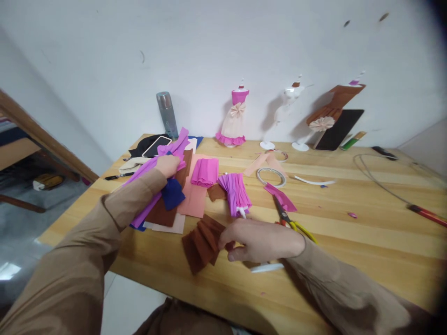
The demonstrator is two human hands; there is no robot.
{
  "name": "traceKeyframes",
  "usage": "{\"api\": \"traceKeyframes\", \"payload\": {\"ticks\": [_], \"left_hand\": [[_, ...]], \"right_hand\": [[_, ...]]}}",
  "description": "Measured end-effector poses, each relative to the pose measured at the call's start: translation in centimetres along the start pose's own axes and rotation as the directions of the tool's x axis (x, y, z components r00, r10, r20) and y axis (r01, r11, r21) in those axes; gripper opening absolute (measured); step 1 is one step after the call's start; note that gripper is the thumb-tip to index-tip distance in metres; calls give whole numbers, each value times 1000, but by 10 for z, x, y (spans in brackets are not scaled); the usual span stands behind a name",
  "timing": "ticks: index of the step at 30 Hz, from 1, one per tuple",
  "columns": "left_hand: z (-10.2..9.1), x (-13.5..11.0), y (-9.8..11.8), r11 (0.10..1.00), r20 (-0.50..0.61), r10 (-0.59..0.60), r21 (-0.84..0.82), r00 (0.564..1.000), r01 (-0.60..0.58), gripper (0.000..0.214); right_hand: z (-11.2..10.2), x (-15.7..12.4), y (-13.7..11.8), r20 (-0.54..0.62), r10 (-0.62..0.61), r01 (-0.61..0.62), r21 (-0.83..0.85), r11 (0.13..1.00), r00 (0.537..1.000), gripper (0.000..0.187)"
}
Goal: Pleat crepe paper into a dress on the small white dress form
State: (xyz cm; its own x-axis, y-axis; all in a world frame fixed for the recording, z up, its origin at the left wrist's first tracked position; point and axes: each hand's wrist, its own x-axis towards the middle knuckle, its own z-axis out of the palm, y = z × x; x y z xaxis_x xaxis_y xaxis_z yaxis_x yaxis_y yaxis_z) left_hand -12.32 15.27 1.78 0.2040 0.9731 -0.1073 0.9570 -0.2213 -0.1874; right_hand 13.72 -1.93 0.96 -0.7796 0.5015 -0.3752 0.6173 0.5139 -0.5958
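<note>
My left hand [167, 165] reaches into a pile of coloured crepe paper, over a purple sheet [178, 143] and beside a dark blue piece [173, 194]. Its fingertips are hidden, and the grip cannot be made out. My right hand [263, 238] has its fingers curled at the right edge of a pleated brown crepe paper piece [199, 246]. Just beyond the right hand lies a gathered purple paper skirt [238, 193] with a bit of white showing. A white round base [267, 268] shows partly below the right wrist.
Yellow-handled scissors [285, 217], a tape roll [271, 177] and a pink scrap [282, 197] lie right of centre. Along the wall stand a pink-dressed mini mannequin [236, 118], a bare one [292, 95] and a brown-dressed one [337, 104]. A flask [167, 114] and phone [157, 146] are at left.
</note>
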Motion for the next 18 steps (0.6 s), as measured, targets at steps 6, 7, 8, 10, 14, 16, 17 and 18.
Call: {"api": "traceKeyframes", "payload": {"ticks": [6,7,8,10,14,16,17,18], "left_hand": [[-19,7,-17,999,-102,-36,-34,994,32,29],[-22,5,-14,999,-112,-33,-43,993,29,30],[-23,2,-9,998,-119,-22,-53,993,16,31],[-20,-7,9,996,-153,16,-83,988,-30,36],[-2,-22,56,973,-143,89,-197,986,-117,49],[10,-23,76,959,-137,74,-262,988,-108,56],[16,-21,83,951,-143,58,-293,988,-98,56],[22,-19,88,942,-145,42,-323,989,-87,57]], "right_hand": [[0,-1,-2,5,19,-19,-6,1000,1000,31],[0,-1,-2,7,17,-17,0,1000,1000,31],[0,-1,-2,8,17,-17,6,1000,1000,31],[0,-1,-2,12,12,-13,6,1000,1000,31],[-1,0,-2,-1,1,-1,-12,1000,1000,31],[-1,0,-2,0,0,0,-8,1000,1000,31],[-1,0,-3,4,1,-1,-4,1000,1000,31],[-1,0,-3,7,1,-1,-1,1000,1000,31]]}}
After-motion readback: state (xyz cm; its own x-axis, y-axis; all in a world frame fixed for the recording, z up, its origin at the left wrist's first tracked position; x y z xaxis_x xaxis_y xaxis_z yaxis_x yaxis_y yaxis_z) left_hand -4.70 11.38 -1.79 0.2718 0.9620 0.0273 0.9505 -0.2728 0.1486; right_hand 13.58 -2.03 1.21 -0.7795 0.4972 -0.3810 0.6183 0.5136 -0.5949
